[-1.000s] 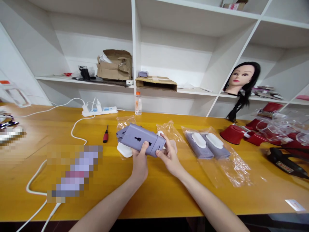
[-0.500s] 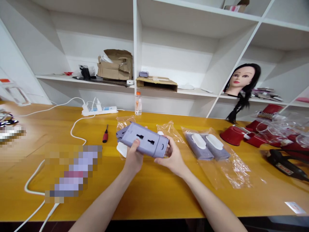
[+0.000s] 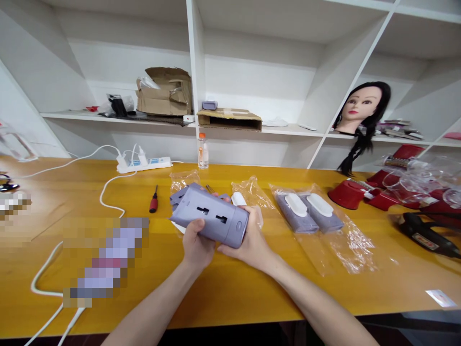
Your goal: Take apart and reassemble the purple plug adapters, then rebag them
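Observation:
Both my hands hold a purple box-shaped device (image 3: 212,215) with two dark slots on its upper face, just above the yellow table (image 3: 230,283). My left hand (image 3: 196,247) grips its underside, fingers curled round it. My right hand (image 3: 248,240) cups the rounded right end. Behind the device lie clear plastic bags (image 3: 252,190) and a white part (image 3: 237,198). Two more purple devices with white pads (image 3: 308,211) lie in plastic wrap to the right.
A red-handled screwdriver (image 3: 153,201), a white power strip (image 3: 144,163) with cables and a small bottle (image 3: 203,150) sit at the back. Red objects (image 3: 347,194) and a black tool (image 3: 428,235) lie at the right. A mannequin head (image 3: 362,110) and cardboard boxes (image 3: 165,91) stand on the shelves.
The device has tilted and come slightly lower and nearer me. My left hand slid under it and my right hand moved round its right end.

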The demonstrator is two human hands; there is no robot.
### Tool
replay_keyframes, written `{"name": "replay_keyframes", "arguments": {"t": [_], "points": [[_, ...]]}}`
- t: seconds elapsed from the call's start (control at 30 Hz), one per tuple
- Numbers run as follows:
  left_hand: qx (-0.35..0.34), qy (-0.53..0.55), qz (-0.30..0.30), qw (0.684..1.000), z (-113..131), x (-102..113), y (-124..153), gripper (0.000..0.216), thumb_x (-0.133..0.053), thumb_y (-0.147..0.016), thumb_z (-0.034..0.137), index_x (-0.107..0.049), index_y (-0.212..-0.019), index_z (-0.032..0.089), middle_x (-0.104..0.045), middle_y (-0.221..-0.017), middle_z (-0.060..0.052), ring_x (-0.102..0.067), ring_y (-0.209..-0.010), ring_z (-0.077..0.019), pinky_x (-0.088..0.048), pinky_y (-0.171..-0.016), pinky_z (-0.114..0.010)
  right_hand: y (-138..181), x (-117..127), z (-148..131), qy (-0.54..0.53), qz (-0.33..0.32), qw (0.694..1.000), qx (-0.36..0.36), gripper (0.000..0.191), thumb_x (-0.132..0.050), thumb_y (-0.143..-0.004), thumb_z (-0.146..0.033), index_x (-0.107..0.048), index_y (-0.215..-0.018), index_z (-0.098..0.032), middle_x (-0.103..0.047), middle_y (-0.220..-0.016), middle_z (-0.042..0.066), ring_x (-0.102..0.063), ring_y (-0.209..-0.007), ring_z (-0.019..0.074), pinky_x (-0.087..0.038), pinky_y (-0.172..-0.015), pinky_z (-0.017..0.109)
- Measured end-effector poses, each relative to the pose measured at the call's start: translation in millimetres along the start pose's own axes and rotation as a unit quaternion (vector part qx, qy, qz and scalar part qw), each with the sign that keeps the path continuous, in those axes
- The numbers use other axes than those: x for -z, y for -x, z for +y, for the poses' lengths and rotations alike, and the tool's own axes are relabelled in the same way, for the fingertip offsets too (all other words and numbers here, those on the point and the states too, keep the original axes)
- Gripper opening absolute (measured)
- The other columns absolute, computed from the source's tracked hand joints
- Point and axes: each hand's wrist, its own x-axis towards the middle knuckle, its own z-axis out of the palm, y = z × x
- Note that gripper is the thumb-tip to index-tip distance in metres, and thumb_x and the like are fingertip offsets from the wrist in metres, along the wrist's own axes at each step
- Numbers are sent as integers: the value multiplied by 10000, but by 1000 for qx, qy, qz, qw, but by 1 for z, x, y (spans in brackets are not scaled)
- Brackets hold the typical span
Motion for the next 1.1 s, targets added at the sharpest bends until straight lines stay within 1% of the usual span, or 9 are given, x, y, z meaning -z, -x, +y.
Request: {"name": "replay_keyframes", "arguments": {"t": [0.2, 0.27, 0.33, 0.43, 0.53, 0.63, 0.73, 0.97, 1.1], "points": [[10, 5, -19, 1000, 0, 1, -1, 448, -507, -667, 289, -549, -1106, 211, -652, -1004, -63, -550, -1053, -297, -446, -873, -432, 4, -4, -1, 4, 24, 1000, -12, 871, -768, -493, -325, -195, -1144, -239, -419, -1156, 111, -482, -1057, 274, -416, -858, 413], [7, 9, -36, 999, 2, -1, -4, 435, -493, -689, 277, -543, -1116, 209, -646, -1025, -64, -540, -1071, -291, -436, -888, -432, 4, -7, -1, -23, 38, 999, -24, 887, -774, -490, -309, -192, -1156, -244, -419, -1177, 112, -469, -1079, 268, -406, -883, 411], [8, 9, -45, 999, 5, -3, -8, 423, -477, -711, 261, -534, -1127, 213, -641, -1043, -63, -534, -1082, -283, -426, -900, -433, 1, -5, -1, -85, 17, 995, -48, 898, -782, -488, -292, -201, -1172, -254, -419, -1200, 103, -471, -1079, 250, -415, -879, 392], [0, 9, -46, 999, 12, -2, -15, 431, -478, -709, 244, -525, -1137, 215, -638, -1050, -64, -541, -1071, -280, -418, -904, -444, -6, 3, 0, -250, -64, 960, -105, 799, -759, -532, -333, -276, -1166, -268, -452, -1190, 74, -536, -970, 199, -474, -756, 325], [-14, 1, -50, 999, 18, 0, -18, 471, -516, -656, 248, -528, -1126, 213, -637, -1045, -69, -545, -1059, -294, -422, -893, -456, -11, 13, 3, -361, -126, 905, -186, 519, -696, -622, -346, -435, -1055, -225, -576, -971, 30, -599, -770, 140, -477, -624, 252], [-2, -19, -68, 998, 20, 0, -16, 525, -559, -585, 247, -535, -1109, 214, -635, -1044, -73, -539, -1061, -317, -429, -881, -464, -14, 19, 7, -369, -189, 876, -245, 468, -716, -593, -245, -513, -1010, -179, -621, -747, -10, -620, -595, 118, -443, -528, 207], [12, -27, -88, 996, 19, -1, -11, 565, -583, -552, 236, -530, -1115, 228, -628, -1054, -76, -523, -1075, -330, -426, -881, -472, -14, 22, 9, -369, -228, 865, -252, 494, -717, -577, -202, -541, -1038, -167, -643, -708, -13, -630, -548, 119, -427, -484, 187], [45, -54, -91, 993, 15, 1, -8, 628, -608, -490, 235, -532, -1113, 228, -636, -1009, -94, -522, -1051, -364, -423, -859, -512, -12, 17, 6, -346, -251, 870, -245, 322, -753, -500, -161, -623, -794, -142, -609, -615, -40, -536, -483, 77, -444, -438, 187], [50, -48, -102, 992, 18, -1, -7, 635, -616, -488, 265, -530, -1117, 239, -632, -1011, -93, -524, -1048, -365, -423, -850, -516, -10, 16, 0, -353, -250, 873, -224, 314, -762, -493, -193, -628, -774, -154, -608, -654, -34, -550, -523, 97, -474, -464, 217]]}}
